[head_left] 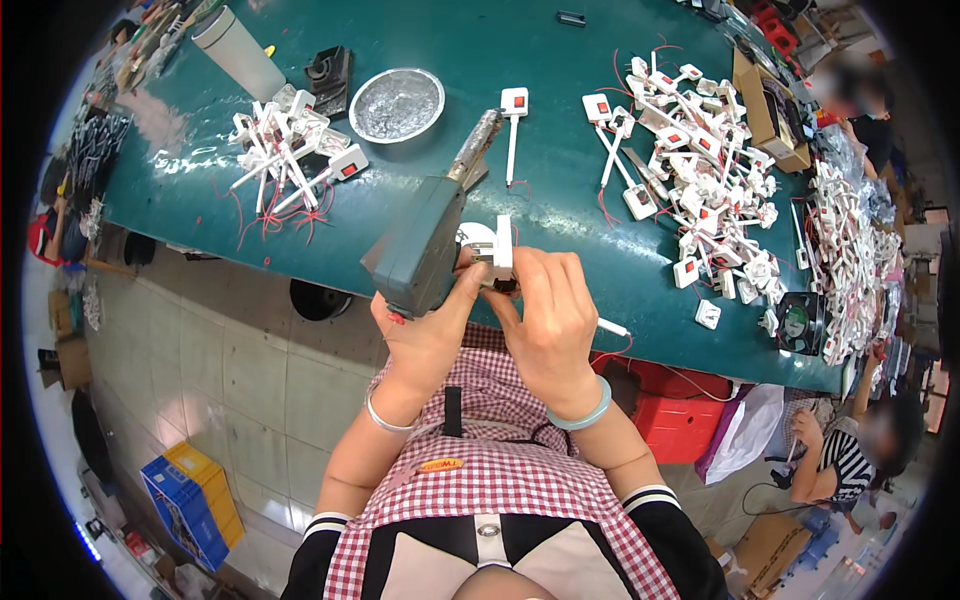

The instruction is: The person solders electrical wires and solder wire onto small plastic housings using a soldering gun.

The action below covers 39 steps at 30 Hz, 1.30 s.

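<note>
My left hand (420,340) and my right hand (550,315) meet above the near table edge. Between their fingertips is a small white plug housing (504,248) with metal parts on its left side. The right thumb and fingers close on its lower end; the left thumb presses its left side. A dark green gun-shaped tool (420,245) with a worn metal rod covers part of my left hand; whether that hand also bears it is hidden. A white cable end (613,327) with red wire shows right of my right hand. One white switch piece (514,102) lies beyond.
A heap of white switch pieces (700,145) covers the table's right side; a smaller pile (290,150) lies left. Near that stand a silver dish (397,104), a black holder (330,80) and a pale tumbler (238,52). A red stool (680,415) is below right; a person sits beyond it.
</note>
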Tool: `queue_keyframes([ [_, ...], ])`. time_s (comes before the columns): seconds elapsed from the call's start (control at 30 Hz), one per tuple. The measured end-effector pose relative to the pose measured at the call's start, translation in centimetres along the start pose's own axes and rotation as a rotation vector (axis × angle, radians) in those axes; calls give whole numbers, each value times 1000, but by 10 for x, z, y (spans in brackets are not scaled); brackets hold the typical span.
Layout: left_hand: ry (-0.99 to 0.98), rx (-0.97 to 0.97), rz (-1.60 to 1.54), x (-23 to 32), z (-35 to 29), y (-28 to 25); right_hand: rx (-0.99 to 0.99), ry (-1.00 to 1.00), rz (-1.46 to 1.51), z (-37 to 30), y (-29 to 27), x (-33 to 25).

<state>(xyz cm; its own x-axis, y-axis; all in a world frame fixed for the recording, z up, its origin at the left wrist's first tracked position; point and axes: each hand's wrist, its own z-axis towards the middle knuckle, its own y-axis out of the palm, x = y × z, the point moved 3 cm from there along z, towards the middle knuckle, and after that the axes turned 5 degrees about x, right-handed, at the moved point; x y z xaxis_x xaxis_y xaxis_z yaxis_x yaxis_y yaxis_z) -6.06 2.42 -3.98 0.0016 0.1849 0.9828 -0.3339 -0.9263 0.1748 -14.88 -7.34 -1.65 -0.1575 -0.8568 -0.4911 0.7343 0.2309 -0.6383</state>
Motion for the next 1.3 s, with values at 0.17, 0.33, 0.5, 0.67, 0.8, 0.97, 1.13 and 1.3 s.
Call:
queue_keyframes([
  [0.17, 169, -139, 125, -6, -3, -2, -40, -11, -66, 0, 3, -6],
  [0.33, 209, -101, 238, 5, 4, -5, -19, -31, 28, 0, 4, -9],
  [0.5, -10, -41, 29, 12, 23, -26, -204, 41, 66, 1, -11, 8],
  [0.67, -99, -224, 134, 19, 33, -32, -293, -166, 75, 7, -21, 13],
  [0.8, -175, -241, 44, 16, 30, -34, -375, -142, 184, 8, -26, 10],
  [0.97, -159, -302, -73, 9, 30, -36, -417, -33, 336, 1, -24, 17],
  [1.13, -185, -332, -151, 1, 29, -41, -440, 20, 385, -3, -25, 15],
  [1.3, -221, -398, -227, 7, 34, -39, -274, 394, 509, -6, -26, 20],
])
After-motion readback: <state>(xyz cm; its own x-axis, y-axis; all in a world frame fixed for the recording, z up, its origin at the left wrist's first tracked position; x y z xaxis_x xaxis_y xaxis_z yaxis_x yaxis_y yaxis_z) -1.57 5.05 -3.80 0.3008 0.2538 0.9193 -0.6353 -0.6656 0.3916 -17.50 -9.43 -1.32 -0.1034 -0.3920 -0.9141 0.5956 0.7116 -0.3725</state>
